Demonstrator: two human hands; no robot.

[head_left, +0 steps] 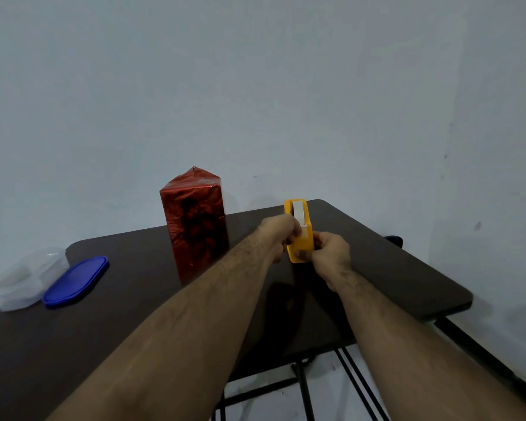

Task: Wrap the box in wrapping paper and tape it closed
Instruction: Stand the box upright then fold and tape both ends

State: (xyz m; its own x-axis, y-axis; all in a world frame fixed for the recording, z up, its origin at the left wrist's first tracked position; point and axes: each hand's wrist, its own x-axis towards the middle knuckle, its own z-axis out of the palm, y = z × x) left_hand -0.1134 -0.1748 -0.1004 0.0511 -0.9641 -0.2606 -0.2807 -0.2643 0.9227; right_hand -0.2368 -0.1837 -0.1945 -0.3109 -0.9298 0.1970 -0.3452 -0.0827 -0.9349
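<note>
both hands grip the tape dispenser [299,238], left hand [278,235] and right hand [331,256] curled on it, while the upright wrapped box [195,226] stands just left, nearer the left hand.

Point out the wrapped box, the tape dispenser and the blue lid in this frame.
wrapped box [196,229]: head view, on its red foil front face.
tape dispenser [301,246]: head view, on its yellow side wall between the two hands.
blue lid [75,281]: head view, on its flat top.

The upright red wrapped box [195,226] blocks the table's [392,275] far middle, with both hands crowding the yellow tape dispenser [299,235] just right. Far left, a blue lid [75,282] and clear container [28,278] obstruct; near table lies open.
</note>
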